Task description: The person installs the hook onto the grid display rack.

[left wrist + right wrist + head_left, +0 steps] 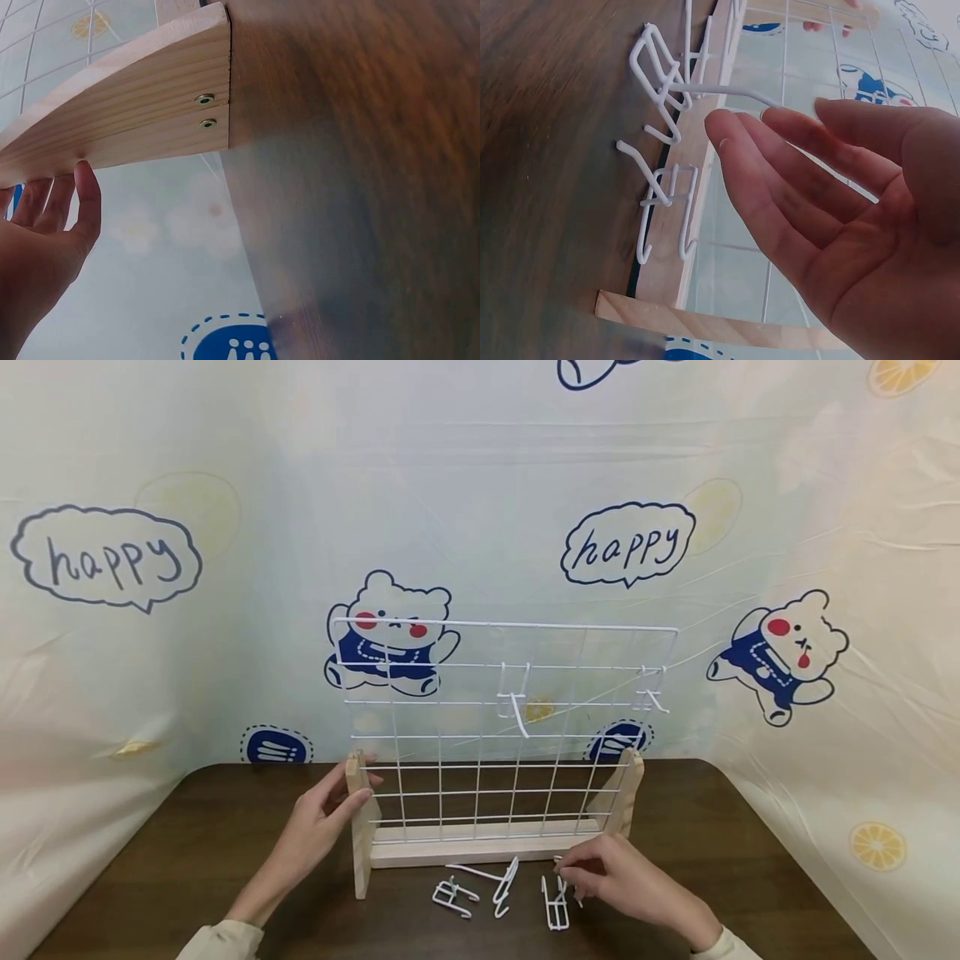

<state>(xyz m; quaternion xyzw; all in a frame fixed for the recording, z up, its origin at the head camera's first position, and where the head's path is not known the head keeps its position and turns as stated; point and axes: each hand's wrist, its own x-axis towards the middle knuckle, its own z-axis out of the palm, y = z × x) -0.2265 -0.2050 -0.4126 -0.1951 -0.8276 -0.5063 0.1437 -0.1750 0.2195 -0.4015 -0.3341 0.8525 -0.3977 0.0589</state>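
A white hook (557, 927) lies on the tabletop (678, 814) just by the fingertips of the right hand (618, 878). That hand reaches in from the right, with the wrist low and the fingers gently bent. In its wrist view the thumb and fingers stand a little apart, the palm empty, beside the tip of a long prong; whether a fingertip touches the wire, I cannot tell. The hook is bent wire: a narrow loop, two curled ends and one prong.

Just left of it lies the middle hook (507, 883), its prong pointing left, and beyond that the left hook (452, 905), curled ends to the right. Both lie between the hands, nearer the right one.

Behind them stands a white wire grid (459, 793), tilted slightly, in a pale wooden stand (465, 850). The left hand (318, 827) grips the stand's left upright (362, 856) near its top, thumb on the near side and fingers reaching behind. The outer face of an upright carries two screws (204, 99). Two more hooks hang on the grid: one right of centre (518, 710), the other near the right edge (654, 697).

At the back hangs a pale curtain (487, 485) printed with bears, orange slices and "happy".
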